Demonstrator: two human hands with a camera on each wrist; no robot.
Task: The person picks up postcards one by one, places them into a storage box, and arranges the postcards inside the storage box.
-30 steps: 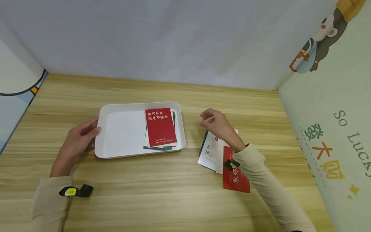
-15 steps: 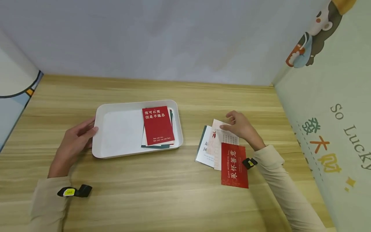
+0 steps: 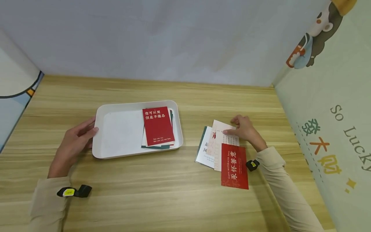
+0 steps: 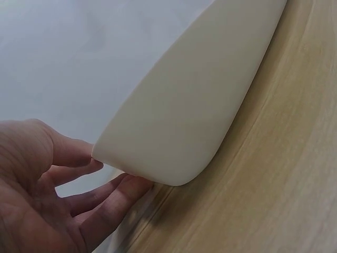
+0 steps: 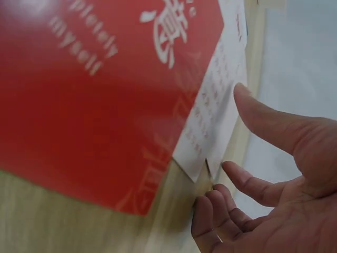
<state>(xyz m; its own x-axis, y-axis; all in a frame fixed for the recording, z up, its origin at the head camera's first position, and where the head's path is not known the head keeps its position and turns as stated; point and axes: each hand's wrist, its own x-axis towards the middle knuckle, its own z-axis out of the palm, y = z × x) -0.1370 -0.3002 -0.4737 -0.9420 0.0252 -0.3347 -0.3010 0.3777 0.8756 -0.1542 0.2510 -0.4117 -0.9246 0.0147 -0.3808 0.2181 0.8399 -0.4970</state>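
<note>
At the left end of the white tray (image 3: 123, 151), my left hand (image 3: 73, 141) grips the rim. The left wrist view shows the thumb at the rim's corner and other fingers under the tray wall (image 4: 174, 116). A red card (image 3: 157, 127) tops several cards in the tray's right part. To the right on the table, my right hand (image 3: 244, 129) has its thumb at a pale printed card (image 3: 224, 129). In the right wrist view, thumb and fingers stand apart near that card's edge. Another red card (image 3: 234, 170) overlaps it, and a white card (image 3: 205, 154) lies partly beneath.
The wooden table (image 3: 150, 193) meets a pale back wall (image 3: 162, 42). On the right stands a wall panel (image 3: 347, 96) with lettering and a cartoon figure. Black wrist devices (image 3: 73, 191) sit on both sleeves.
The right hand has moved right from above the cards' upper left to the pale card's upper right edge, uncovering the cards. The left hand keeps its hold on the tray.
</note>
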